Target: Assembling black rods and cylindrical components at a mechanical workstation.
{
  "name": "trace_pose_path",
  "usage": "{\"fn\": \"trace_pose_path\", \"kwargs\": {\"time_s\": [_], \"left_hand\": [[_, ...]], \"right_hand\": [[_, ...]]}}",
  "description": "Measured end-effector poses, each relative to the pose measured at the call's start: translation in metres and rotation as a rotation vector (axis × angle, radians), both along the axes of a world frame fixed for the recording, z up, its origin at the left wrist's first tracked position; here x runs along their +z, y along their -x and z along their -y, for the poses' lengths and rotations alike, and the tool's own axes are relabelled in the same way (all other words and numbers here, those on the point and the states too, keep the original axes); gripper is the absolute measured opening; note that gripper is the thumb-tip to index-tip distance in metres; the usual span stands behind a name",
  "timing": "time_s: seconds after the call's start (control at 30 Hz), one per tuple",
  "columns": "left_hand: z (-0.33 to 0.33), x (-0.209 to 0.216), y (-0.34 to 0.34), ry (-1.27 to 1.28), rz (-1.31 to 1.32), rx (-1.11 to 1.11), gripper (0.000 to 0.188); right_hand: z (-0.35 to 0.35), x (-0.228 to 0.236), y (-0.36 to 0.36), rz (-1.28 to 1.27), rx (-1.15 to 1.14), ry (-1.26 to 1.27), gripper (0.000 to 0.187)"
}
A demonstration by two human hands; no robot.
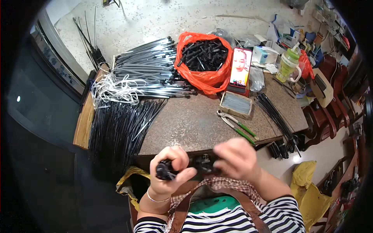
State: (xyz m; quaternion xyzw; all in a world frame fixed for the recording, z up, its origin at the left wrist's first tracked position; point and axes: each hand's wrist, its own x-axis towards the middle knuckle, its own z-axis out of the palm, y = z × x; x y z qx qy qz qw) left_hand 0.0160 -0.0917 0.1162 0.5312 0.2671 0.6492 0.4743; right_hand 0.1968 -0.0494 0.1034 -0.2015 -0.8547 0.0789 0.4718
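Observation:
My left hand (169, 167) is closed around a black piece with a rounded end (165, 171), held in front of the table's near edge; its exact kind does not show. To its right, my right hand (237, 158) has curled fingers smeared by motion. A dark blurred shape (205, 163) lies between the two hands, touching or close to the right fingertips; I cannot tell whether it is gripped. Just beyond the right hand lie pliers with green handles (241, 129). Beside them is a small box of thin grey pins or wires (236, 103).
Bundled silver-grey rods (145, 70), white cords (120, 90) and thin black rods (120, 120) cover the left of the table. A red plastic bag of black parts (204, 56), a propped phone (241, 69) and a green bottle (288, 65) stand behind. More black rods (275, 114) overhang at right.

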Motion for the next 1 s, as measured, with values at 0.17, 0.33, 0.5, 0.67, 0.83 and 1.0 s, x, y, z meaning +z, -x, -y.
{"fn": "trace_pose_path", "kwargs": {"time_s": [0.17, 0.33, 0.5, 0.67, 0.83, 1.0], "left_hand": [[-0.004, -0.006, 0.001, 0.043, 0.002, -0.110, 0.026], [0.003, -0.001, 0.001, 0.152, -0.219, -0.116, 0.027], [0.009, 0.002, 0.011, 0.213, -0.150, -0.007, 0.025], [0.019, -0.003, 0.030, 0.155, -0.311, 0.206, 0.022], [0.030, 0.004, 0.023, 0.092, -0.333, 0.287, 0.018], [0.034, 0.004, 0.030, 0.057, -0.459, 0.351, 0.017]], "right_hand": [[-0.015, -0.058, -0.045, 0.679, -0.712, 0.458, 0.079], [0.011, -0.066, -0.034, 0.630, -0.590, 0.677, 0.048], [0.016, -0.066, -0.022, -0.091, 0.027, 1.361, 0.029], [0.054, 0.010, -0.013, 0.210, 0.108, 0.565, 0.016], [0.063, 0.029, -0.019, 0.354, -0.148, -0.104, 0.020], [0.055, 0.034, -0.020, 0.349, -0.147, -0.310, 0.018]]}}
